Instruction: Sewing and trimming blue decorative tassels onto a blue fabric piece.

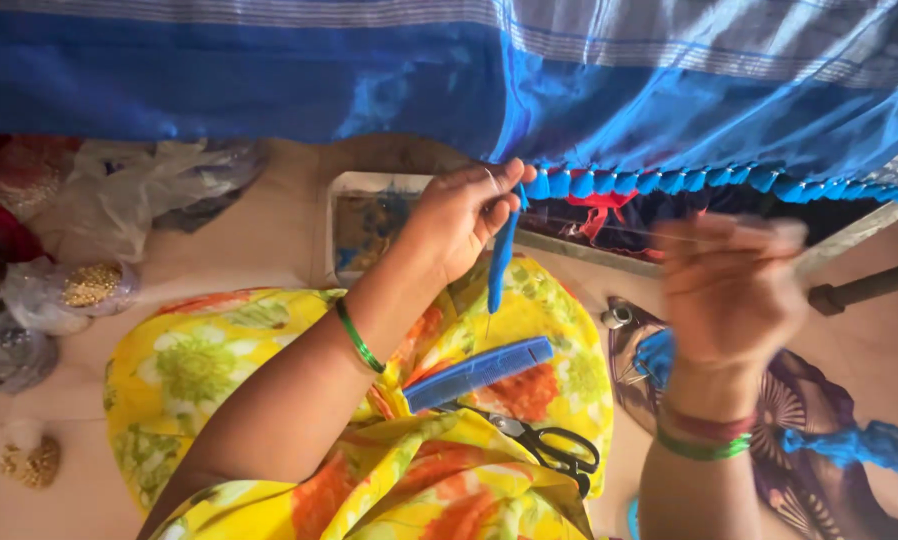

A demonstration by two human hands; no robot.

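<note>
A blue cloth (389,80) with a striped border hangs across the top, and a row of small blue tassels (659,182) runs along its lower edge. My left hand (459,215) pinches the end tassel at that edge, and a long blue bundle of thread (499,265) hangs down from its fingers. My right hand (731,290) is raised to the right, blurred, with its fingers pinched together on a thin thread stretched toward the cloth edge. Both wrists wear green bangles.
On my lap, covered in yellow flowered cloth (219,370), lie a blue comb (479,372) and black-handled scissors (549,445). A tray of small items (369,225) sits behind. Plastic bags with gold beads (89,285) lie left. More blue thread (854,445) rests on a patterned cloth right.
</note>
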